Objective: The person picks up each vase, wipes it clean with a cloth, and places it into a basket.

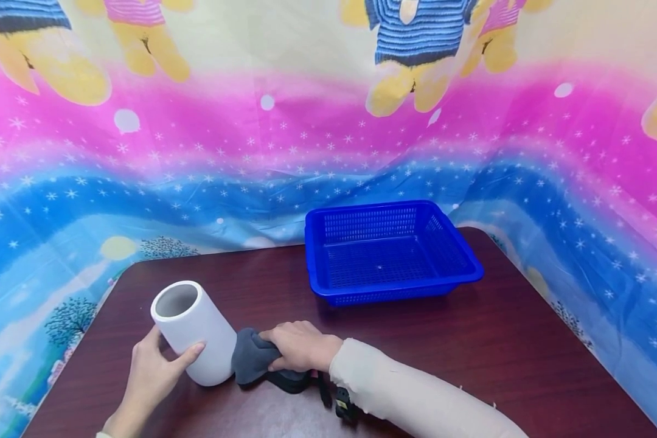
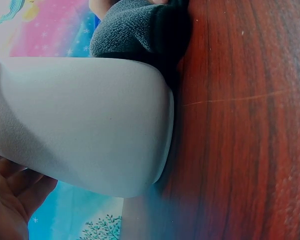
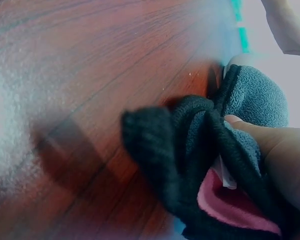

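A smooth white vase (image 1: 208, 340) with a round open mouth stands at the left of the table, its base at the tabletop. My left hand (image 1: 153, 368) grips it from the left, thumb on the near side and fingers round the far side. In the left wrist view the vase (image 2: 85, 125) fills much of the picture. My right hand (image 1: 301, 347) pinches a bunched grey fleecy cloth (image 1: 252, 356) against the vase's lower right side. Black edging, a pink patch and a white tag show on the cloth (image 3: 257, 97) in the right wrist view.
A blue plastic basket (image 1: 394, 292) with mesh walls stands at the back right of the dark wood table (image 1: 241, 292). Beside the right sleeve lies a small black object (image 1: 344, 403). A colourful printed curtain (image 1: 285, 140) hangs behind the table and along its sides.
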{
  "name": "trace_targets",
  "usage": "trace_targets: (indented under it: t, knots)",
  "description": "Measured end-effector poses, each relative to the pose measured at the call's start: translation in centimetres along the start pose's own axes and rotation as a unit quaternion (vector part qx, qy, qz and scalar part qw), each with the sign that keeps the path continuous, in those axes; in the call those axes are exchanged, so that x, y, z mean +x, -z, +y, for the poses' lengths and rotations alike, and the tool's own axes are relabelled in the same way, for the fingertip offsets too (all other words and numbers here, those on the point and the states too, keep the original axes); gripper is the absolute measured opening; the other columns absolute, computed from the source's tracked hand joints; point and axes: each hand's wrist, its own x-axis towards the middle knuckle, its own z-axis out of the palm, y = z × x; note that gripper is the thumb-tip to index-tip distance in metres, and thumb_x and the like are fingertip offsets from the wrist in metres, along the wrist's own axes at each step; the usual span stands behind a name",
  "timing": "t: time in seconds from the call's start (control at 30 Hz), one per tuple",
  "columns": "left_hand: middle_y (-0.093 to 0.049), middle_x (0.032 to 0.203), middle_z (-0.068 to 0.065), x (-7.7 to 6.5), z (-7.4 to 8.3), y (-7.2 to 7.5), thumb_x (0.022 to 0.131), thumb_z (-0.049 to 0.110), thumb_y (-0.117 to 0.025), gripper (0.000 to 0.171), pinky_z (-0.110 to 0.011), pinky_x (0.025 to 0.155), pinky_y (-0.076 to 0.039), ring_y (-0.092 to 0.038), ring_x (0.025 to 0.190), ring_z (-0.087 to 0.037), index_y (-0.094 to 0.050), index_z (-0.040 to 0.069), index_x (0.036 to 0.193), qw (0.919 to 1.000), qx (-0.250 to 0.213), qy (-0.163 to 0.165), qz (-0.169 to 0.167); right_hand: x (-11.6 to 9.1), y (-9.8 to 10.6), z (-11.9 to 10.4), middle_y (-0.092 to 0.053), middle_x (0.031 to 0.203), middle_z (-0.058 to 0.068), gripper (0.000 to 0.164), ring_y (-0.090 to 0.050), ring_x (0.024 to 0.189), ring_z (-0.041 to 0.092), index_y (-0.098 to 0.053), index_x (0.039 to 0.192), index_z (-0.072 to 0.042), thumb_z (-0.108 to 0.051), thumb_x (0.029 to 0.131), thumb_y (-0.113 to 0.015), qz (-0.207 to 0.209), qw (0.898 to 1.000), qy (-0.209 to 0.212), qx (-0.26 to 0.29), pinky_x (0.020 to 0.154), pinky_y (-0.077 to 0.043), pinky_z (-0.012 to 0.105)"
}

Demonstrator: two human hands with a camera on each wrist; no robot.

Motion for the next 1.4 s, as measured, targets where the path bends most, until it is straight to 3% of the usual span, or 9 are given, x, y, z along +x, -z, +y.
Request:
trace_targets:
  t: [0.43, 0.87, 1.4]
  knots:
    - [-0.075, 0.093, -0.020, -0.1, -0.1, -0.1, 0.064, 0.011, -0.092, 0.058, -0.009, 0.063, -0.044, -0.054, 0.078, 0.015, -0.066, 0.000, 0.115, 1.0000, 0.000, 0.003, 0.005, -0.3, 0.2, 1.1, -0.072, 0.116, -0.012, 0.051, -0.065, 0.098, 0.006, -0.063, 0.132, -0.033, -0.042, 0.085, -0.080, -0.006, 1.000, 0.011, 0.024, 0.075, -0.051, 0.029]
    - [-0.075, 0.092, -0.020, -0.2, -0.1, -0.1, 0.064, 0.011, -0.091, 0.056, -0.010, 0.061, -0.045, -0.055, 0.077, 0.014, -0.066, 0.000, 0.113, 1.0000, -0.001, 0.003, 0.004, -0.9, 1.2, 2.0, -0.071, 0.108, -0.012, 0.049, -0.061, 0.088, 0.004, -0.063, 0.132, -0.035, -0.042, 0.086, -0.080, 0.014, 0.998, 0.018, 0.063, 0.072, -0.048, 0.025]
    - [-0.075, 0.092, -0.020, -0.2, 0.1, -0.1, 0.065, 0.010, -0.090, 0.054, -0.008, 0.065, -0.045, -0.055, 0.078, 0.015, -0.066, -0.001, 0.111, 0.9999, 0.005, 0.007, 0.005, -1.8, 3.0, 2.5, -0.070, 0.122, -0.010, 0.059, -0.064, 0.102, 0.006, -0.056, 0.143, -0.031, -0.045, 0.089, -0.076, 0.032, 0.997, 0.009, 0.063, 0.080, -0.052, 0.026]
